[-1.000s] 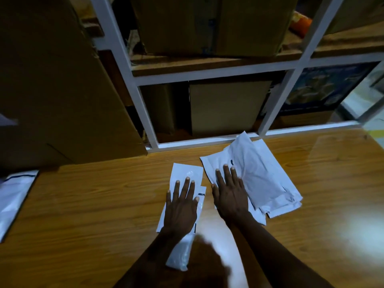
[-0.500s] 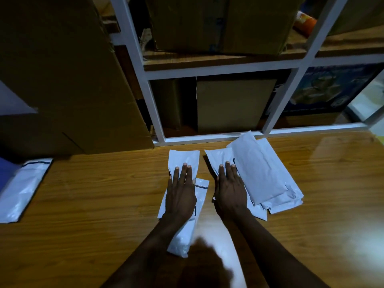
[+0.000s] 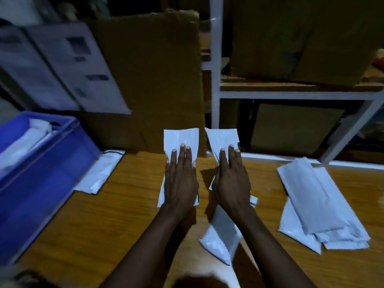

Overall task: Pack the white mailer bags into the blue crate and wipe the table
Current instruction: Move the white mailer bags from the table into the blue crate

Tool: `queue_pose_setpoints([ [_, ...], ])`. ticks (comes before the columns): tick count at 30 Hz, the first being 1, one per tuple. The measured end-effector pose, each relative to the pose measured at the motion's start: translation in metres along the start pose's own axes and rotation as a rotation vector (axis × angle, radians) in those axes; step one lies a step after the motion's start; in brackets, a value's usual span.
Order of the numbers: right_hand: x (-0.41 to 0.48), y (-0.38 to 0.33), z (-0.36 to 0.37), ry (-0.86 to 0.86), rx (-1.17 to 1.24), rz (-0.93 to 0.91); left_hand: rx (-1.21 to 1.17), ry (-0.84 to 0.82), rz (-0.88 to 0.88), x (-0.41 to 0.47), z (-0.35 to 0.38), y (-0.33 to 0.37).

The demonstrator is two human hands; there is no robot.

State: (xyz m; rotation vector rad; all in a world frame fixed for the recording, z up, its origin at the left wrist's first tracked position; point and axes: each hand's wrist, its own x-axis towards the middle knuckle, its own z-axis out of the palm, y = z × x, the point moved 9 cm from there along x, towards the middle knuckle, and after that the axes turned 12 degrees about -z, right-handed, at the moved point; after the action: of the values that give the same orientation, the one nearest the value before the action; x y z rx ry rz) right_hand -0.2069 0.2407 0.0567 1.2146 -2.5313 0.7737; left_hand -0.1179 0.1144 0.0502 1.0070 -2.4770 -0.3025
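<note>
My left hand (image 3: 180, 183) grips a white mailer bag (image 3: 181, 136) and holds it above the wooden table (image 3: 124, 215). Beside it, my right hand (image 3: 231, 183) grips a longer white mailer bag (image 3: 220, 242) that hangs down below my wrist. Both bags' top edges rise in front of the cardboard behind the table. The blue crate (image 3: 41, 183) stands at the left edge with white bags (image 3: 20, 142) inside. One mailer bag (image 3: 101, 171) lies flat beside the crate. A pile of mailer bags (image 3: 318, 204) rests on the table to the right.
A big cardboard sheet (image 3: 155, 80) leans behind the table. To its right stands a white shelf frame (image 3: 215, 80) with cardboard boxes (image 3: 291, 38) on its boards. Pale printed boxes (image 3: 62, 69) stand behind the crate.
Both hands lay flat on bags on the table; now each holds a bag lifted off it. The view has swung left, bringing the blue crate in and leaving the pile at the right.
</note>
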Motion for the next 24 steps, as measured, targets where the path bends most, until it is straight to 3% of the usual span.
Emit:
queue_pose_setpoints([
  [4,0.026,-0.099,0.01,0.081,0.043,-0.139,0.031,0.114,-0.079,0.014,-0.071,-0.063],
  [11,0.044,-0.289,0.049,0.053,0.113,-0.283,0.1,0.268,-0.187,0.015,-0.197,-0.213],
  [18,0.058,-0.461,0.096,0.109,0.147,-0.373,0.095,0.322,-0.211,0.015,-0.295,-0.368],
  [24,0.081,-0.554,0.132,0.09,0.149,-0.383,0.164,0.309,-0.22,0.035,-0.336,-0.46],
])
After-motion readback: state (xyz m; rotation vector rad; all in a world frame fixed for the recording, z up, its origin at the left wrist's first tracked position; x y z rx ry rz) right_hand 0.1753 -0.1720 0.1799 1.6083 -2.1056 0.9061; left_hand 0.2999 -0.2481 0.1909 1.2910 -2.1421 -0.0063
